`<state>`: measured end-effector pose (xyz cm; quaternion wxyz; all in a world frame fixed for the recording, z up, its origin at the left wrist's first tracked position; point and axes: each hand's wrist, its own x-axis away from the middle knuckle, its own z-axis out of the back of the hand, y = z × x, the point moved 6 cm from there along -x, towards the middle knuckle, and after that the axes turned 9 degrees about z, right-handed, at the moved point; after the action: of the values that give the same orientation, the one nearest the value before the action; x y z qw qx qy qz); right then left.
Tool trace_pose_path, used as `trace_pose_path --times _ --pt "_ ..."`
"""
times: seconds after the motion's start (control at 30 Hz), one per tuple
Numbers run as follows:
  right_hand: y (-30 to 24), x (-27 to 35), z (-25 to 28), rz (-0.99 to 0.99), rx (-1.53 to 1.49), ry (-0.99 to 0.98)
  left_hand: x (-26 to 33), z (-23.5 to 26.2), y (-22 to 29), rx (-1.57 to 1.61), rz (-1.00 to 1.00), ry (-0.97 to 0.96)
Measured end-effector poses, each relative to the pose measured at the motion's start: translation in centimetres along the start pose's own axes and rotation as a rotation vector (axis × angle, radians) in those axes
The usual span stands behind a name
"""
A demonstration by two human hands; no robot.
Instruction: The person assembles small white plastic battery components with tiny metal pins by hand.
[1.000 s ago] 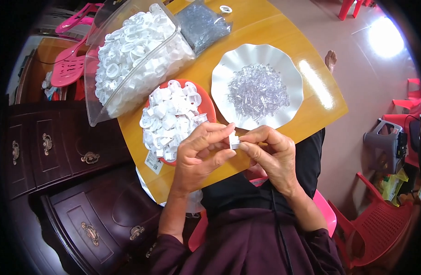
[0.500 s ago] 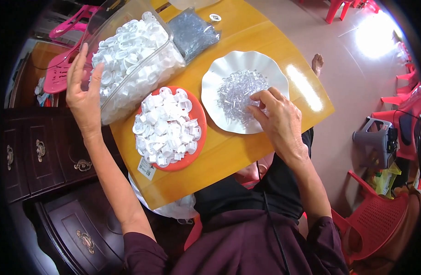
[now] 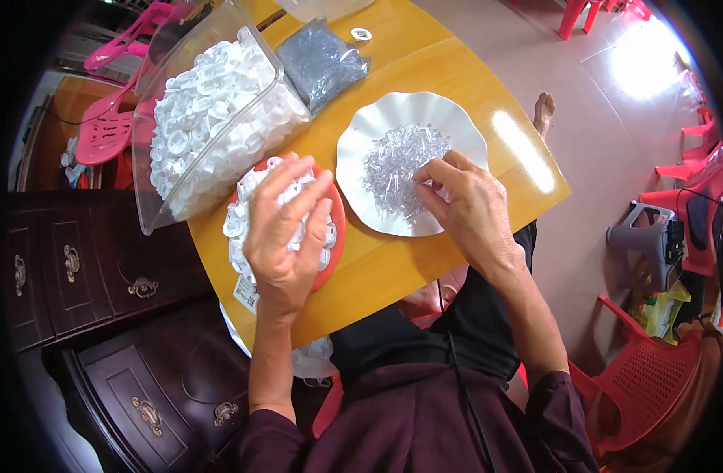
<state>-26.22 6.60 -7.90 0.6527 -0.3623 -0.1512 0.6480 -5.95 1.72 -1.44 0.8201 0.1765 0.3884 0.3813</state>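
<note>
My left hand is over the red plate, its fingers apart and slightly blurred, with nothing seen in it. It hides much of the heap of small white plastic parts on that plate. My right hand is at the right side of a white wavy-rimmed plate. Its thumb and index finger are pinched together at the edge of a pile of small clear plastic pieces. Whatever is between the fingertips is too small to make out.
A large clear bin full of white plastic parts stands at the table's left edge. Behind the plates lie a clear bag of dark material and one small white part. A dark wooden cabinet is at left, red chairs at right.
My left hand has come from the clear bin's side to above the red plate. My right hand has shifted slightly left, still pinching at the clear pieces. The bin sits a little differently.
</note>
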Motion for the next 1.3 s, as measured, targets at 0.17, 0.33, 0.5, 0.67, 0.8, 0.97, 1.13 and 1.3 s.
trace_pose_path --times 0.17,0.33,0.5,0.67,0.8,0.97,1.13,1.3 --pt "1.2 0.2 0.9 -0.112 -0.422 0.077 1.7 -2.7 0.1 0.25 0.216 -0.064" --pt "1.8 0.9 0.9 -0.401 -0.668 0.03 1.9 -4.8 0.2 0.447 0.338 -0.119" --pt "1.7 1.5 -0.1 -0.467 -1.035 0.09 2.2 -6.3 0.0 0.582 0.444 -0.182" --pt "0.6 2.4 -1.8 -0.546 -1.374 0.039 3.3 -7.3 -0.1 0.887 0.662 -0.286" --pt "-0.1 2.5 -2.4 -0.541 -1.371 0.019 3.6 -6.8 -0.1 0.957 0.687 -0.304" --pt "-1.0 2.3 -2.2 -0.485 -1.328 -0.009 3.6 -6.7 -0.3 1.066 0.807 -0.378" --pt "-2.8 2.8 -2.3 -0.451 -1.142 -0.069 5.3 -6.0 -0.9 1.152 0.882 -0.42" --pt "-4.7 3.2 -1.5 -0.286 -1.225 -0.12 6.4 -5.9 -1.5 1.24 0.876 -0.446"
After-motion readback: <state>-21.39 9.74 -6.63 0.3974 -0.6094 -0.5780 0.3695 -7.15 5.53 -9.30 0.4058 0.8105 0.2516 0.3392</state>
